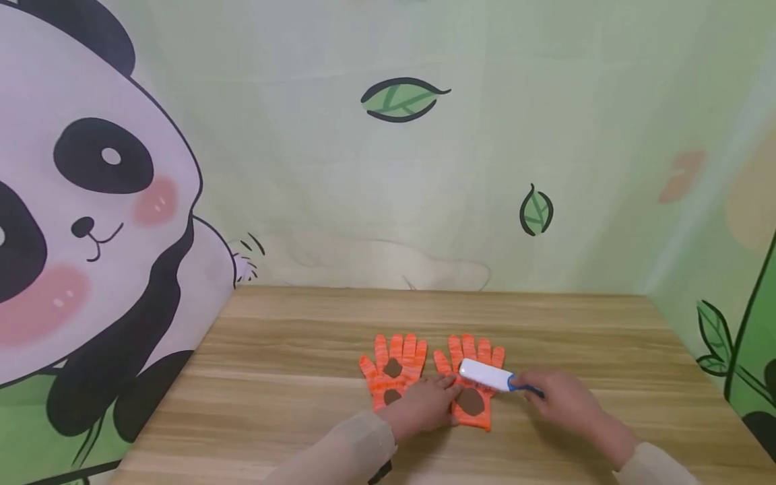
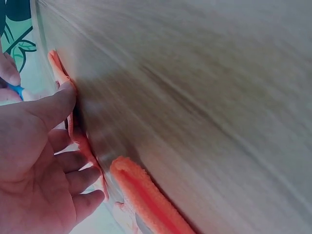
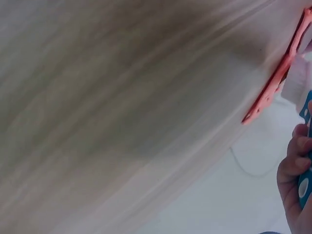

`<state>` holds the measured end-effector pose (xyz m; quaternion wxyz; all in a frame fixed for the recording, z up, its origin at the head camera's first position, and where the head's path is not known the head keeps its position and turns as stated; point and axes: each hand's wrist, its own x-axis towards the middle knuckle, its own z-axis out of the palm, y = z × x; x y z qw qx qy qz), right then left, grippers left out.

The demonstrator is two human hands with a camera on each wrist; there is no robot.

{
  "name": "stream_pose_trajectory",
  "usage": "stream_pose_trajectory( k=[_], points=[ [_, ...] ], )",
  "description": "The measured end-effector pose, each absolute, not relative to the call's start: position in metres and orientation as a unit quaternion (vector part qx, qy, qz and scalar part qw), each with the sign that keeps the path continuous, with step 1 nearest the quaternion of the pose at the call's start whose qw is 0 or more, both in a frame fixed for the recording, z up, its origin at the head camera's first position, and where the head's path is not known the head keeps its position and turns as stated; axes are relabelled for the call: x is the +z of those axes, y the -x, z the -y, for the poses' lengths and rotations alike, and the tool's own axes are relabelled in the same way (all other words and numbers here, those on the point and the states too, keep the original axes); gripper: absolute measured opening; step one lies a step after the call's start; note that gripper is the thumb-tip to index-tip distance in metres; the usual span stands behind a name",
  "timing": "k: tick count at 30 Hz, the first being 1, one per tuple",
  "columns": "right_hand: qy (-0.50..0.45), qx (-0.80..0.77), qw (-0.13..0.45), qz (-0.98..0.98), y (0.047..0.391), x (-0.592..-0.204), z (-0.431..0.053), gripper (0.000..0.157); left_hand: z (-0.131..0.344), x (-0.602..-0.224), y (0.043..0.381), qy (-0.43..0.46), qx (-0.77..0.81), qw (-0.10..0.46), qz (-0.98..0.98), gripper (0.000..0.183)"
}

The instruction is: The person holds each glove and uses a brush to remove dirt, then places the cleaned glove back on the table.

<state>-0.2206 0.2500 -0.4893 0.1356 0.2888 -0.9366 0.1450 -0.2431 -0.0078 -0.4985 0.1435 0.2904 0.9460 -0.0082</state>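
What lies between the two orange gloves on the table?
In the head view, the left hand rests across the gap between the left glove and right glove; beyond it, bare table.

Two gloves (image 1: 394, 370) (image 1: 473, 384) lie side by side on the table (image 1: 291, 377), a lint roller (image 1: 485, 374) seemingly atop the right one.

Head view: soft, even light is falling from above; the picture is staying sharp, with faint shadows lying under the hands on the table (image 1: 291, 350). Both wrist views: motion blur is smearing the wood grain, colours are looking washed out, and a dim shadow patch is showing mid-frame.
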Motion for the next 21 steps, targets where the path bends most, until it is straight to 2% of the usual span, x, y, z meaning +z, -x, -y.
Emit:
stream_pose_trajectory(
  k=[5, 9, 13, 16, 18, 21],
  points=[
    [-0.223, 0.147, 0.138, 0.954, 0.2205, -0.4879, -0.2489, 0.022, 0.0086, -0.4971, 0.2441, -0.295, -0.005, 0.146, -0.944, 0.063],
    [-0.27, 0.14, 0.164, 0.938, 0.2214, -0.4874, -0.2478, 0.021, 0.0093, -0.4982, 0.2454, -0.295, -0.006, 0.145, -0.944, 0.063],
    [-0.26, 0.15, 0.128, 0.945, 0.2246, -0.4858, -0.2459, 0.02, 0.0098, -0.4961, 0.2472, -0.287, -0.002, 0.15, -0.946, 0.063],
    [-0.212, 0.155, 0.135, 0.955, 0.2272, -0.4868, -0.2474, 0.02, 0.0097, -0.4942, 0.247, -0.286, -0.003, 0.151, -0.946, 0.062],
    [-0.223, 0.152, 0.163, 0.949, 0.2271, -0.4888, -0.249, 0.02, 0.0098, -0.4938, 0.2456, -0.289, -0.006, 0.147, -0.946, 0.062],
    [-0.278, 0.152, 0.168, 0.933, 0.2253, -0.4915, -0.25, 0.02, 0.01, -0.4941, 0.244, -0.293, -0.009, 0.142, -0.946, 0.063]
  ],
)
